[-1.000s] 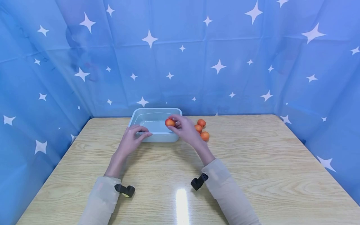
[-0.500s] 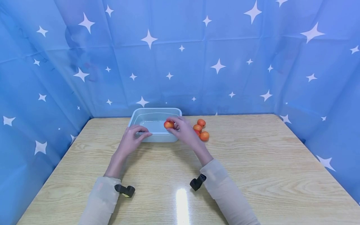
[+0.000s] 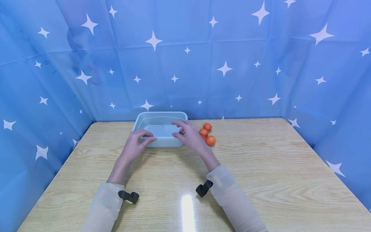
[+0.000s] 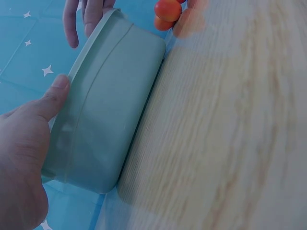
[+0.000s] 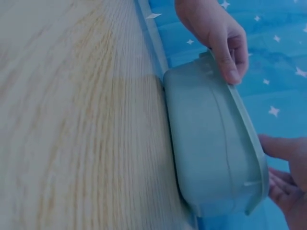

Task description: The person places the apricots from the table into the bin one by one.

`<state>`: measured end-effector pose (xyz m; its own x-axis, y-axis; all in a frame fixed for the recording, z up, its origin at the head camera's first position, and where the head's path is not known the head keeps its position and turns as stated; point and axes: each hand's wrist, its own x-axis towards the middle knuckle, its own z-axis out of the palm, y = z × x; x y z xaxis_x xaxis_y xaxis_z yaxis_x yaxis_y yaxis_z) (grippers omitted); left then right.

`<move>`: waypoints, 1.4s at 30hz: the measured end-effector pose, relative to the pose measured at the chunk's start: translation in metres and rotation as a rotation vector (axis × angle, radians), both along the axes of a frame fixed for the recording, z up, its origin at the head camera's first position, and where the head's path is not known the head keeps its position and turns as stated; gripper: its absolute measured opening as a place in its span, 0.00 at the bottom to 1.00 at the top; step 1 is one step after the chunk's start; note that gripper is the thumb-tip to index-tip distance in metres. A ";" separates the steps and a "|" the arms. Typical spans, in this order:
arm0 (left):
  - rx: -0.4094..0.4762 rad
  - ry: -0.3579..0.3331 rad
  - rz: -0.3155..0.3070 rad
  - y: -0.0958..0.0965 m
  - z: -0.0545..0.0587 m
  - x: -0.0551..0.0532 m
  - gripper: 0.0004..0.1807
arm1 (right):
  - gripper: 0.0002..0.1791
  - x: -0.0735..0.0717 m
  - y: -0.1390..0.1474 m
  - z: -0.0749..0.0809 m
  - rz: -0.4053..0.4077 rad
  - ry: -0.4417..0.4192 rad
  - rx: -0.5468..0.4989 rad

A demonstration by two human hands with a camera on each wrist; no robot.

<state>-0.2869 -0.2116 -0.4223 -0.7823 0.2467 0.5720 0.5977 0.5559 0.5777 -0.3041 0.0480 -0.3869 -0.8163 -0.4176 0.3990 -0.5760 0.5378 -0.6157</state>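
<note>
Just left of the frame's middle, a pale blue box (image 3: pixel 165 142) stood on the wooden surface (image 3: pixel 275 167). My left hand (image 3: pixel 138 140) pinched its near rim toward the left, thumb outside the wall. My right hand (image 3: pixel 189 133) hung over its right end, thumb and forefinger parted, gripping nothing. Right of centre, beside that hand, orange-red fruits (image 3: pixel 210 140) lay clustered, one partly hidden by my wrist. Lower down, a black device (image 3: pixel 204 188) sat at each pale cuff; a blue curtain (image 3: pixel 191 61) with white stars filled the top.
</note>
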 end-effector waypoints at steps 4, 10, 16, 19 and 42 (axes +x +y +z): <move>0.005 -0.008 -0.004 0.001 0.001 0.000 0.04 | 0.25 0.002 0.001 0.003 0.002 -0.004 -0.005; -0.001 -0.029 0.006 0.002 0.002 0.001 0.04 | 0.25 0.003 0.004 0.008 0.007 0.001 -0.009; -0.009 -0.026 0.012 0.001 0.003 0.001 0.05 | 0.25 0.005 0.010 0.014 0.037 -0.004 -0.044; -0.010 -0.023 0.014 0.001 0.003 0.001 0.05 | 0.24 0.005 0.013 0.017 0.055 0.001 -0.058; -0.013 -0.051 0.037 0.000 0.001 0.003 0.06 | 0.27 0.003 0.052 0.031 0.076 -0.057 -0.096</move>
<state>-0.2842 -0.2111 -0.4208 -0.8192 0.2242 0.5278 0.5463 0.5848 0.5996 -0.3016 0.1000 -0.3560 -0.8060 -0.4412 0.3946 -0.5759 0.4305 -0.6950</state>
